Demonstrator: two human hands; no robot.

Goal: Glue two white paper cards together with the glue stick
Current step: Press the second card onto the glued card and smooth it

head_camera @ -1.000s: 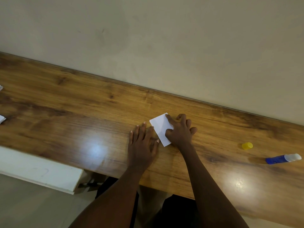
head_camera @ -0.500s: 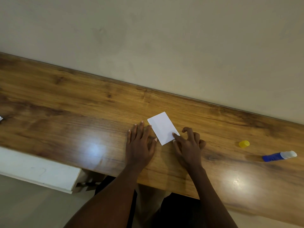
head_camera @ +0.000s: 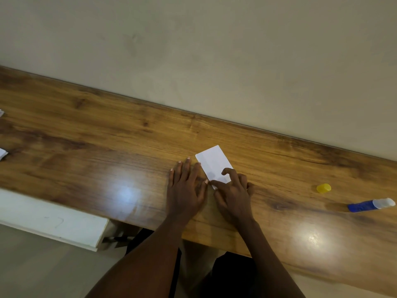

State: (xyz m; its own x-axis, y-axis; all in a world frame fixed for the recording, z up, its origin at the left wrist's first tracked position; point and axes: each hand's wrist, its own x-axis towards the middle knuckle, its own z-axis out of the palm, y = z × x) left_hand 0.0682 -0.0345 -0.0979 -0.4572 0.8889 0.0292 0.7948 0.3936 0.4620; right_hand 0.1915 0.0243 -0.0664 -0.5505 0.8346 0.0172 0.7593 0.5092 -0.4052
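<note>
A plain beige wall (head_camera: pixel 214 50) is filling the top half of the view, and a wooden table (head_camera: pixel 86 147) is running slantwise beneath it, with two patches of lamp glare shining on the varnish. At nine o'clock of the view, two small white paper scraps (head_camera: pixel 2 153) are poking in at the table's left edge. At seven o'clock a white panel (head_camera: pixel 53 222) is sitting below the table's near edge.

Near the middle, the left hand (head_camera: pixel 185 188) is lying flat on the wood with its fingers straight and close together, holding nothing. Its fingertips are reaching the left long edge of the white card (head_camera: pixel 213 163). The card is lying flat on the table, at about two o'clock from that hand (a faint line is showing along its left side, and I cannot tell whether a second card is underneath).

The right hand (head_camera: pixel 234 194) is sitting at five o'clock from the card, its fingers bent claw-like. Its forefinger is hooking over the card's near end and its thumb tip is meeting the near corner; whether it is actually gripping the card I cannot tell.

At three o'clock from that hand, well apart, a yellow cap (head_camera: pixel 323 188) is resting on the wood. Near it, at four o'clock, the uncapped blue glue stick (head_camera: pixel 370 204) is lying on its side.
</note>
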